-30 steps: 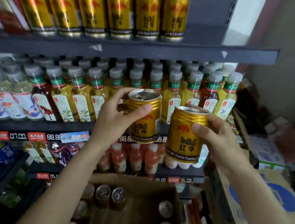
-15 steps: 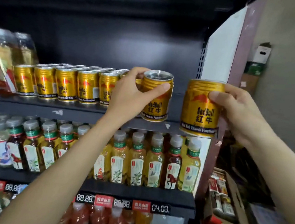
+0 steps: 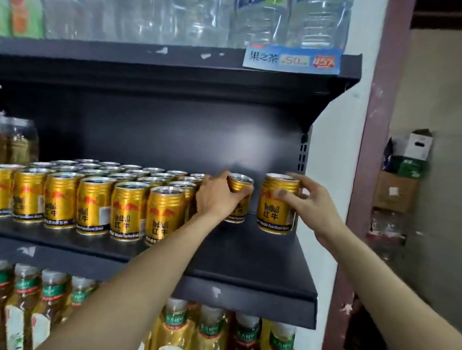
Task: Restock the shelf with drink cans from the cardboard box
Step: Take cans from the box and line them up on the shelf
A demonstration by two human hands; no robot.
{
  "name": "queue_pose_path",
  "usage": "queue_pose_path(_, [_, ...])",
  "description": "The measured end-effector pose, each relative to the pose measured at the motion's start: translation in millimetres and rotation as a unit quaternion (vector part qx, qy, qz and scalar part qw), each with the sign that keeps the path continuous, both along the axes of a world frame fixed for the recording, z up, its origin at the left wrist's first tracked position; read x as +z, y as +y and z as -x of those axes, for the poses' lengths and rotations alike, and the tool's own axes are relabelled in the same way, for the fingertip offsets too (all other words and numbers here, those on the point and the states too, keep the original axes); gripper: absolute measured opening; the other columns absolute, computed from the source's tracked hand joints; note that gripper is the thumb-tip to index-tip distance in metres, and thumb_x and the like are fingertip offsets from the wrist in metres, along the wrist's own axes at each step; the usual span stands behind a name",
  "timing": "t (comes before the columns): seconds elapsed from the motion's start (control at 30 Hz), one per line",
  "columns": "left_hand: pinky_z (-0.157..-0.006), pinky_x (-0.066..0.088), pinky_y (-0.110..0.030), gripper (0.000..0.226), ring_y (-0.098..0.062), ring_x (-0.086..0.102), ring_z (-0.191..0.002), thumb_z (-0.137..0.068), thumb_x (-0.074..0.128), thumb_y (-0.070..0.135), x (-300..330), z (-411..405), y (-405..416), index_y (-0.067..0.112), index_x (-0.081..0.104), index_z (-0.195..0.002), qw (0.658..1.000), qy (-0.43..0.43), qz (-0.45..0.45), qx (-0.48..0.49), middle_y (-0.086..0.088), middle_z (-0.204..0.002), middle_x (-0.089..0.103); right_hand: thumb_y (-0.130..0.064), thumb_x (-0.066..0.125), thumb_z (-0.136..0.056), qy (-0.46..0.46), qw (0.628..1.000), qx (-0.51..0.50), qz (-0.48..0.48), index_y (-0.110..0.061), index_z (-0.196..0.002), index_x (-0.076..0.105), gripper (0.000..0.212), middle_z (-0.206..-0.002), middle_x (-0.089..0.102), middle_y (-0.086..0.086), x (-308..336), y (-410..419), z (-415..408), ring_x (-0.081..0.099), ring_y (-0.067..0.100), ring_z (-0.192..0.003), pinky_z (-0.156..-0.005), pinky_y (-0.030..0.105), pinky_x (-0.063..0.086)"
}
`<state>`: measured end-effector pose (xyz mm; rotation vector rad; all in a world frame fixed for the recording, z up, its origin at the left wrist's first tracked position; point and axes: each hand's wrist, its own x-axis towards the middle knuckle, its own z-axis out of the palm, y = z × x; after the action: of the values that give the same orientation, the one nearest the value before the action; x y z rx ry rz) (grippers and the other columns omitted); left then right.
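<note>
Several gold drink cans (image 3: 129,209) stand in rows on the left and middle of the dark shelf (image 3: 256,265). My left hand (image 3: 216,198) grips one gold can (image 3: 240,190) deep on the shelf, just right of the rows. My right hand (image 3: 305,201) holds a second gold can (image 3: 273,209) upright near the shelf's right end, its base at or just above the shelf surface. The cardboard box is out of view.
Water bottles (image 3: 187,3) fill the shelf above, with a price tag (image 3: 292,59) on its edge. Tea bottles (image 3: 209,343) stand on the shelf below. A maroon post (image 3: 363,191) borders the right side. Bare shelf lies in front of the two held cans.
Both hands have carried their cans from in front of the shelf edge inward and down onto the shelf's right part. The view has tilted upward.
</note>
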<state>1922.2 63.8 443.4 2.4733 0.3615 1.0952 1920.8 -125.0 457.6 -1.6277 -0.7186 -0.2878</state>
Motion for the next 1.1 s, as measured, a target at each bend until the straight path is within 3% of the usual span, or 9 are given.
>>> queue_pose_path(0.1, [-0.086,0.047,-0.041,0.068,-0.034,0.052,-0.118,-0.082,0.051,0.065,1,-25,7,0.011,0.051,-0.124,0.999,0.032,-0.020,0.037,-0.014,-0.121,0.061,-0.020,0.074,-0.078,-0.007,1.000,0.002,0.020,-0.011,-0.130,0.051,0.058,-0.115,0.061,0.007,-1,9,-21,0.061,0.023,-0.105,-0.087,0.035,0.053])
queue_pose_path(0.2, [-0.084,0.047,-0.040,0.059,-0.035,0.049,-0.120,-0.088,0.051,0.054,1,-38,6,0.005,0.049,-0.121,0.997,0.048,-0.033,0.051,-0.017,-0.122,0.058,-0.022,0.074,-0.078,-0.012,1.000,0.007,0.024,-0.011,-0.131,0.049,0.060,-0.116,0.060,0.006,-1,16,-36,0.060,0.021,-0.106,-0.087,0.034,0.053])
queue_pose_path(0.4, [-0.088,0.045,-0.041,0.059,-0.037,0.049,-0.120,-0.095,0.043,0.046,-1,-56,12,0.000,0.038,-0.132,0.994,0.101,-0.023,0.043,-0.021,-0.128,0.053,-0.023,0.075,-0.076,-0.002,1.000,0.021,0.019,-0.013,-0.131,0.049,0.062,-0.110,0.058,-0.002,-2,16,-51,0.059,0.008,-0.089,-0.065,0.015,0.049])
queue_pose_path(0.47, [-0.095,0.041,-0.041,0.063,-0.037,0.043,-0.126,-0.097,0.040,0.042,2,-54,9,0.001,0.025,-0.142,0.992,0.126,-0.004,0.027,-0.022,-0.139,0.043,-0.020,0.076,-0.075,0.014,0.999,0.035,0.013,-0.013,-0.131,0.049,0.062,-0.108,0.058,-0.004,-3,13,-54,0.058,0.002,-0.085,-0.057,0.010,0.049])
queue_pose_path(0.57, [-0.110,0.028,-0.039,0.066,-0.031,0.023,-0.141,-0.099,0.041,0.032,12,-25,-5,0.006,0.006,-0.149,0.993,0.118,-0.012,-0.016,-0.016,-0.156,0.015,-0.019,0.077,-0.074,0.037,0.998,0.054,0.008,-0.013,-0.131,0.050,0.063,-0.108,0.061,-0.004,-5,11,-57,0.059,-0.001,-0.086,-0.059,0.009,0.049])
queue_pose_path(0.73, [-0.110,0.028,-0.033,0.052,-0.018,0.028,-0.139,-0.096,0.045,0.028,7,60,-16,0.018,0.031,-0.145,0.975,-0.001,-0.219,-0.047,-0.001,-0.151,0.032,-0.019,0.077,-0.074,0.047,0.994,0.086,0.048,-0.010,-0.126,0.055,0.057,-0.110,0.065,0.000,-2,28,-54,0.062,0.009,-0.098,-0.085,0.023,0.052])
queue_pose_path(0.87, [-0.104,0.037,-0.039,0.037,-0.023,0.058,-0.116,-0.085,0.049,0.026,-2,90,6,0.014,0.065,-0.116,0.921,-0.068,-0.383,0.000,-0.004,-0.119,0.066,-0.014,0.076,-0.075,0.052,0.988,0.114,0.088,-0.003,-0.115,0.062,0.043,-0.105,0.068,0.007,1,56,-57,0.064,0.016,-0.098,-0.087,0.029,0.053])
queue_pose_path(0.97, [-0.105,0.035,-0.041,0.039,-0.022,0.062,-0.107,-0.084,0.043,0.032,-5,99,29,0.016,0.069,-0.108,0.916,-0.032,-0.400,0.018,-0.003,-0.109,0.070,-0.008,0.074,-0.076,0.061,0.984,0.121,0.115,0.001,-0.112,0.061,0.039,-0.100,0.067,0.007,-3,76,-60,0.064,0.017,-0.093,-0.079,0.024,0.053])
queue_pose_path(1.1, [-0.103,0.037,-0.038,0.041,-0.020,0.062,-0.105,-0.085,0.041,0.038,-11,104,56,0.019,0.067,-0.110,0.926,-0.009,-0.376,0.020,0.000,-0.110,0.070,-0.010,0.076,-0.075,0.045,0.985,0.099,0.132,-0.009,-0.117,0.059,0.045,-0.112,0.066,0.008,-11,93,-66,0.062,0.021,-0.106,-0.097,0.039,0.049])
